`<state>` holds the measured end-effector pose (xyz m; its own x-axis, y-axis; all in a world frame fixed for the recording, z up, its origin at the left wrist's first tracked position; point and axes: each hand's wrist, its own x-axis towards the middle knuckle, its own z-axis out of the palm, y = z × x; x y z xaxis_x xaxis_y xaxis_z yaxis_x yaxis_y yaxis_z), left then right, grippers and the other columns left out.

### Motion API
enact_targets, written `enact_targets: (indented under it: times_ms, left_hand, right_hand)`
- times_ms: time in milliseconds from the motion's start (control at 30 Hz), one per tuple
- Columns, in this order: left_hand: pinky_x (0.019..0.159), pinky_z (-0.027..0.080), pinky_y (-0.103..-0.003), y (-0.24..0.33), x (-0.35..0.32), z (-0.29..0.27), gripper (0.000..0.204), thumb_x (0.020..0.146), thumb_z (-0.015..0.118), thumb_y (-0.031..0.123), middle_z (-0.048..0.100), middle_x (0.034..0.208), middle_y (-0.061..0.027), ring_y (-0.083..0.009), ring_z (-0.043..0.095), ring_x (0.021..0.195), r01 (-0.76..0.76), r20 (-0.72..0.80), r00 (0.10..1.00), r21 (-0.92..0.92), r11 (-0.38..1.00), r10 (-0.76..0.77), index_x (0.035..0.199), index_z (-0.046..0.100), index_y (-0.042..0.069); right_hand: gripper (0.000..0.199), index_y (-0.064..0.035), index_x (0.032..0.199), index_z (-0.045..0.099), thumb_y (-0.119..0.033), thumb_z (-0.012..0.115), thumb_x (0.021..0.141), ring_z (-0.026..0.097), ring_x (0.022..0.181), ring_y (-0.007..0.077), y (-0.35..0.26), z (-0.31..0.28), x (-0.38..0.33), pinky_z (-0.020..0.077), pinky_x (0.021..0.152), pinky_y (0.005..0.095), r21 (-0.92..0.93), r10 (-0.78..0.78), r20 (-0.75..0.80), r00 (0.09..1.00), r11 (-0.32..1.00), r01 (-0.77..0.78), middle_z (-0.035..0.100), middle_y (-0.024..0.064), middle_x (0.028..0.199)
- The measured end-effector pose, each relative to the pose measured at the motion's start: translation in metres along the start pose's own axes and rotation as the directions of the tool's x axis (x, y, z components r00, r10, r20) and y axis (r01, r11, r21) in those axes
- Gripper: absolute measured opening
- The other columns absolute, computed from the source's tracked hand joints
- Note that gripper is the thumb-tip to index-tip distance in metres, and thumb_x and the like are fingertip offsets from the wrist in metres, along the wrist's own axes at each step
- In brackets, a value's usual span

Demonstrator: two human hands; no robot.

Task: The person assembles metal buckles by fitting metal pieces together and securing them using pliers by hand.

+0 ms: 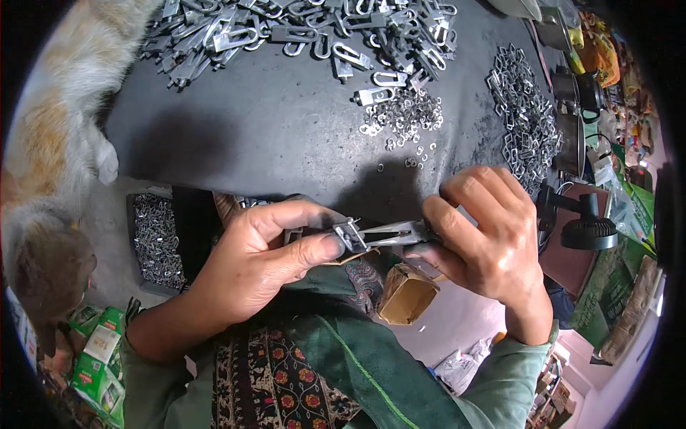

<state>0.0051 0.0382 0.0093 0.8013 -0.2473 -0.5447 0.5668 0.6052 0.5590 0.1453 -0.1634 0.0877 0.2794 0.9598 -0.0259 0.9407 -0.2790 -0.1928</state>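
Note:
Between its thumb and fingers my left hand (261,261) grips a small metal fitting (349,235) with a squared frame end. The rest of the fitting is hidden by the hand. Pliers (389,234) are in my closed right hand (489,232), which covers their handles. Their jaws point left, slightly parted, with the tips at the frame end of the fitting. Beyond my hands, the dark table bears a heap of small C-shaped metal rings (407,118). Farther back lies a large pile of looped metal fittings (307,32). Several square metal links (525,114) are heaped at the right.
An orange-and-white cat (64,136) lies along the left side. Below the table edge stands a bin (134,239) of small metal parts. A small cardboard box (407,293) sits beneath my hands, and a black fan (588,232) is at the right.

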Motion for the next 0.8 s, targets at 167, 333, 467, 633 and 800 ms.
enact_targets:
  times_ms: [167,333,467,633,800]
  left_hand:
    - [0.05,0.029,-0.017,-0.004,0.003,0.005,0.018,0.09,0.065,0.012,0.056,0.075,0.0034,-0.0011,0.041,0.059,-0.09,0.014,0.996,0.08,0.993,0.09,0.104,0.064,0.001]
    - [0.076,0.046,-0.023,-0.002,0.001,0.007,0.021,0.09,0.066,0.011,0.065,0.09,-0.0034,-0.0061,0.057,0.084,-0.123,0.015,0.992,0.178,0.976,0.122,0.105,0.065,-0.003]
    - [0.075,0.046,-0.025,-0.01,0.001,0.009,0.02,0.089,0.067,0.01,0.065,0.088,-0.0058,-0.0077,0.057,0.083,-0.166,0.016,0.986,0.191,0.967,0.166,0.102,0.065,-0.004]
    - [0.078,0.046,-0.026,-0.022,0.0,-0.001,0.02,0.087,0.065,0.005,0.063,0.092,-0.0079,-0.0113,0.058,0.087,-0.239,0.108,0.971,0.489,0.839,0.214,0.104,0.061,-0.006]
    - [0.077,0.047,-0.024,-0.057,-0.004,-0.032,0.049,0.094,0.047,-0.001,0.057,0.115,-0.0121,-0.0127,0.059,0.091,-0.115,-0.063,0.981,0.575,0.81,0.184,0.14,0.032,-0.002]
  right_hand:
    - [0.036,-0.0069,0.088,0.06,-0.031,0.073,0.065,0.055,0.073,0.024,-0.002,0.0,0.003,0.0416,0.061,0.0358,0.018,-0.008,0.04,0.999,1.0,0.007,0.053,0.0062,0.08]
    - [0.036,-0.0043,0.087,0.06,-0.031,0.073,0.066,0.054,0.068,0.0239,-0.003,0.002,-0.001,0.0414,0.059,0.0358,-0.002,-0.029,0.018,0.999,1.0,0.029,0.052,0.006,0.076]
    - [0.033,-0.0051,0.086,0.059,-0.03,0.072,0.068,0.052,0.064,0.0221,-0.01,0.004,-0.011,0.041,0.056,0.0351,0.01,0.019,0.022,1.0,1.0,-0.019,0.049,0.0037,0.072]
    - [0.034,-0.0069,0.093,0.058,-0.031,0.071,0.073,0.052,0.079,0.0238,-0.021,0.008,-0.031,0.0384,0.068,0.037,0.095,0.124,0.136,0.983,0.986,-0.138,0.048,0.0069,0.083]
    - [0.03,-0.0036,0.092,0.059,-0.004,0.069,0.064,0.057,0.078,0.0305,-0.002,0.018,-0.07,0.046,0.068,0.0405,0.146,0.424,-0.072,0.903,0.9,-0.41,0.055,0.0107,0.083]
